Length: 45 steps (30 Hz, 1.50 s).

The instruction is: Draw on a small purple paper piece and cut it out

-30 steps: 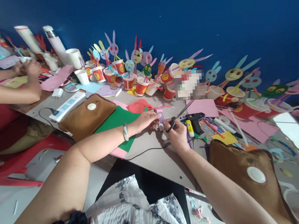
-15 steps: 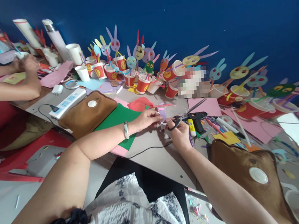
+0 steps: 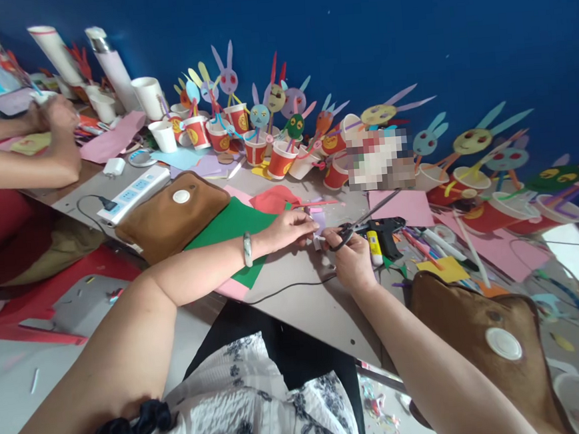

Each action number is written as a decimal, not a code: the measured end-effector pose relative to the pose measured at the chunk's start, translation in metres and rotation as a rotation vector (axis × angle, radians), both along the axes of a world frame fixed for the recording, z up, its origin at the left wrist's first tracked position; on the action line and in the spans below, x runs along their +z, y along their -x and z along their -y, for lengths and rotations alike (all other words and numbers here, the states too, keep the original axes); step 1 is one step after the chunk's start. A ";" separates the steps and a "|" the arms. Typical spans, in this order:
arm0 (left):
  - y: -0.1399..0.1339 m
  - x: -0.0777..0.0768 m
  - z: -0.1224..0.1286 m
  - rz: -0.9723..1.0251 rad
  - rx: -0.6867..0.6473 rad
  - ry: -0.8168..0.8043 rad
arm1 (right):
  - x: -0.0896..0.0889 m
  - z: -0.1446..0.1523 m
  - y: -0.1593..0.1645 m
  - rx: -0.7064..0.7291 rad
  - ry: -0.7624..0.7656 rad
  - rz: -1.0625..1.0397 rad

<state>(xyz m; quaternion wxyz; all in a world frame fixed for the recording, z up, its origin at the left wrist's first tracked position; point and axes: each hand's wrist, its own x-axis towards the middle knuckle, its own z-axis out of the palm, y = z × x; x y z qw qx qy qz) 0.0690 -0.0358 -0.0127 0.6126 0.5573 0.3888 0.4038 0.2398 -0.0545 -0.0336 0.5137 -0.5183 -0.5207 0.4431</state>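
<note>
My left hand (image 3: 293,229), with a bangle on its wrist, is closed in a pinch at a small light-purple piece of paper (image 3: 318,219). Its fingertips partly cover the paper. Facing it, my right hand (image 3: 351,255) is wrapped around black-handled scissors (image 3: 375,208), whose blades point away toward the back right. The right thumb and fingertips come close to the same paper; whether they touch it I cannot tell. A green sheet (image 3: 235,231) lies under my left forearm, and red paper (image 3: 275,199) is behind that hand.
Beside my right hand are a black glue gun (image 3: 388,232) and a yellow glue stick (image 3: 375,247). Paper-cup rabbit figures (image 3: 282,159) line the blue wall. Brown cushion-like pouches (image 3: 176,212) flank me. A power strip (image 3: 134,192) and another person's arms (image 3: 29,164) are at left.
The view has shifted slightly, so the scene sits a little to the right. Both hands stay together at the purple paper, with the scissors still in my right hand.
</note>
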 end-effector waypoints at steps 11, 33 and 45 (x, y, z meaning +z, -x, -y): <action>0.001 -0.003 -0.002 0.000 0.001 -0.044 | 0.004 0.001 0.003 -0.013 -0.034 0.006; 0.000 0.006 0.003 -0.029 -0.052 -0.007 | 0.006 0.003 0.001 -0.061 -0.146 0.094; -0.001 0.005 0.003 -0.033 -0.070 -0.018 | 0.003 0.003 0.000 -0.046 -0.142 0.076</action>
